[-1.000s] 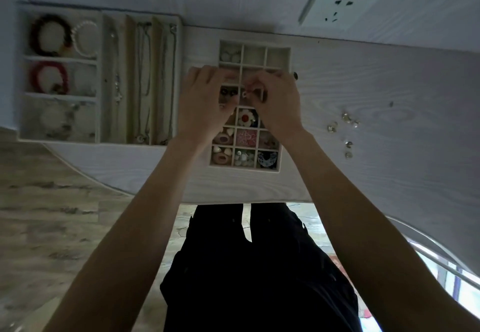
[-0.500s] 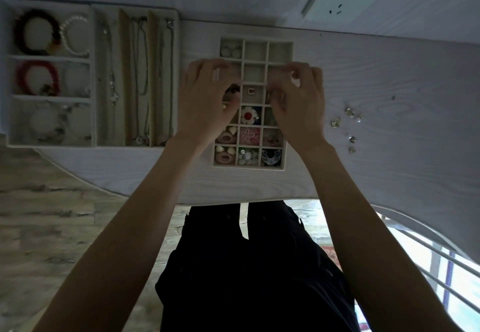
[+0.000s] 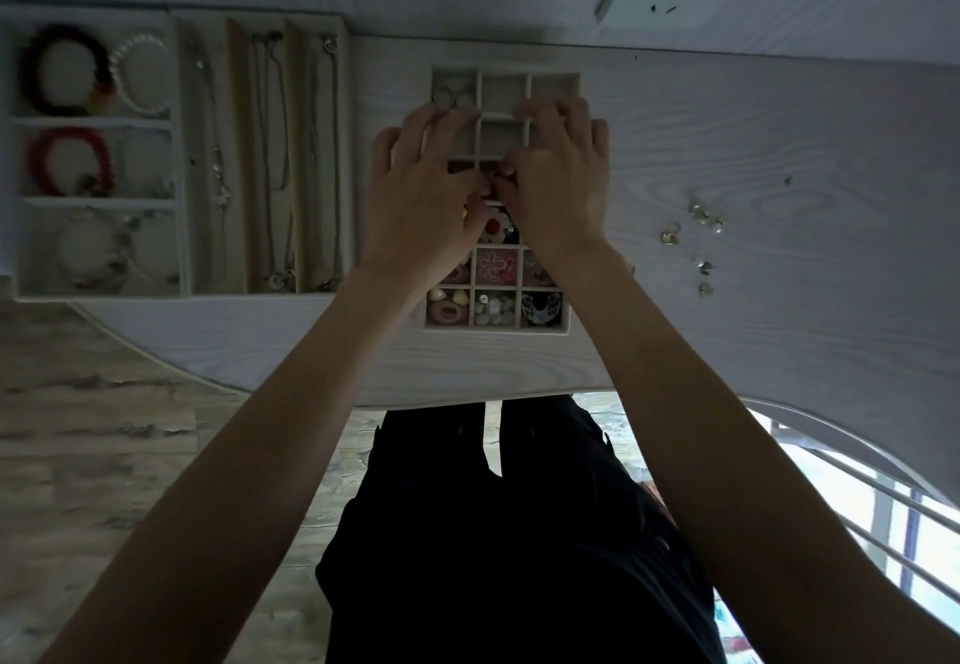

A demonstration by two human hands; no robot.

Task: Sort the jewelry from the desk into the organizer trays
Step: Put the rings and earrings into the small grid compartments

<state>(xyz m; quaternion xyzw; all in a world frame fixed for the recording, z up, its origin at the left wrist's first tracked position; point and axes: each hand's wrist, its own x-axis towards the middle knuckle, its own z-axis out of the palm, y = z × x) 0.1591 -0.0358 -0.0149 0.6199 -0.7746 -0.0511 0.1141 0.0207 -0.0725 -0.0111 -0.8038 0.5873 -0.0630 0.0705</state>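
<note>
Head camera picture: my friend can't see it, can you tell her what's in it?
Two hands, left hand and right hand, meet over a small grid tray of earrings and charms, fingertips pinching something tiny. A bigger tray on the left holds bracelets and necklaces, and loose earrings wait on the white desk to the right.

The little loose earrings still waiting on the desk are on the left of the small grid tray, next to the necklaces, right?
Not quite. The head view shows the loose earrings lying on the desk to the right of the small grid tray. The necklaces are on its left, in the long-slot tray.
</note>
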